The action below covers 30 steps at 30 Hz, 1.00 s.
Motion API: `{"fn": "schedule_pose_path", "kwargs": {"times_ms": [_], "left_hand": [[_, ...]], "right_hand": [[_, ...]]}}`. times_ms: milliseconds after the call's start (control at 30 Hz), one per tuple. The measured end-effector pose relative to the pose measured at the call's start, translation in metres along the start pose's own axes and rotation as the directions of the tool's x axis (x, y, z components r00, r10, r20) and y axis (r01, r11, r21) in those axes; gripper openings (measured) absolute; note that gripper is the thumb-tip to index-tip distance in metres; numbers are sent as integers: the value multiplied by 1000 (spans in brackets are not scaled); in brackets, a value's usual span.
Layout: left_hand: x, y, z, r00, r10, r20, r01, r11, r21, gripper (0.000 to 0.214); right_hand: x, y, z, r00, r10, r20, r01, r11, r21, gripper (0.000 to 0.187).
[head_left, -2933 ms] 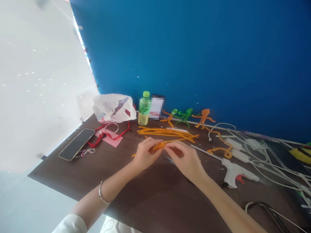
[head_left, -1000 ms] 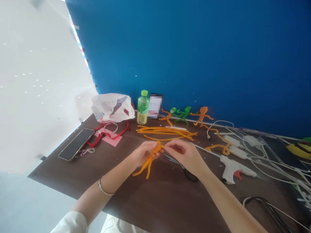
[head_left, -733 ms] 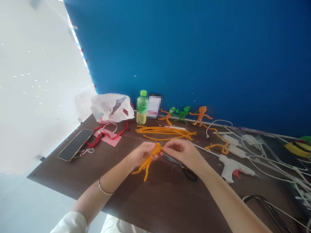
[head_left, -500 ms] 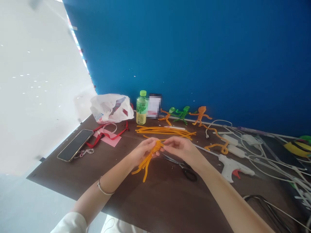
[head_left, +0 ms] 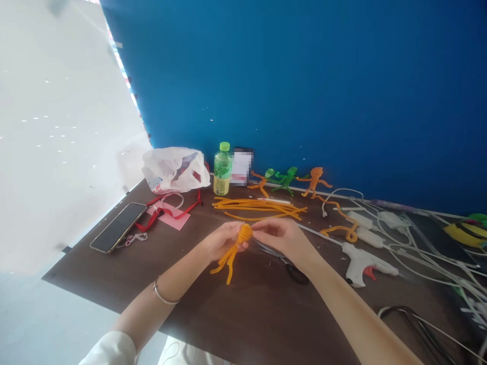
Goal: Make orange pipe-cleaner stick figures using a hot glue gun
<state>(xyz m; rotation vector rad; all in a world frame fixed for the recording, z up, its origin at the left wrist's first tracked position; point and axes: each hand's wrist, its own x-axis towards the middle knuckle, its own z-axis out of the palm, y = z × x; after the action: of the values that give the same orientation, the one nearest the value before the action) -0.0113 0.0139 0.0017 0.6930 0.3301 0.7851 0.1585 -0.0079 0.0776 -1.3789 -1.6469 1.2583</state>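
A figure of orange pipe cleaners [head_left: 244,233] has a wound, rounded top, and several loose strands hang from it toward the lower left. My left hand [head_left: 224,239] is closed around it, with the fingers partly behind the coil. At its right side, my right hand [head_left: 277,234] pinches the edge of the coil with thumb and fingertips. A pair of scissors [head_left: 294,271] lies on the table below my right hand, partly hidden by it. Just beyond my hands, straight orange pipe cleaners [head_left: 258,204] are spread in a loose bundle.
Finished pipe cleaner figures, one green [head_left: 287,180] and one orange [head_left: 315,181], lean at the blue wall. A green-capped bottle [head_left: 221,170] and plastic bag [head_left: 175,170] stand behind. A phone [head_left: 117,228] lies left. A glue gun [head_left: 357,261] and tangled cables [head_left: 426,253] fill the right.
The wound top of the orange figure has turned more upright and shows a rounder end. My right fingers have shifted slightly down along its side.
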Motion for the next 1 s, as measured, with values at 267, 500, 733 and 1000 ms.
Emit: {"fn": "schedule_pose_path", "kwargs": {"times_ms": [267,500,733,1000], "left_hand": [[0,0,1,996,15,-84,-15,1000,-4,31],[4,-5,6,964,145,-223,-115,983,142,30],[0,-4,23,901,362,-238,-217,853,475,31],[-1,2,28,916,271,-295,-155,919,363,35]], "right_hand": [[-1,2,4,999,6,-49,-4,999,33,25],[-3,5,6,990,-1,-142,14,996,92,19],[-6,10,15,949,5,-315,24,996,87,16],[-2,1,6,975,64,-211,-49,996,78,21]]}}
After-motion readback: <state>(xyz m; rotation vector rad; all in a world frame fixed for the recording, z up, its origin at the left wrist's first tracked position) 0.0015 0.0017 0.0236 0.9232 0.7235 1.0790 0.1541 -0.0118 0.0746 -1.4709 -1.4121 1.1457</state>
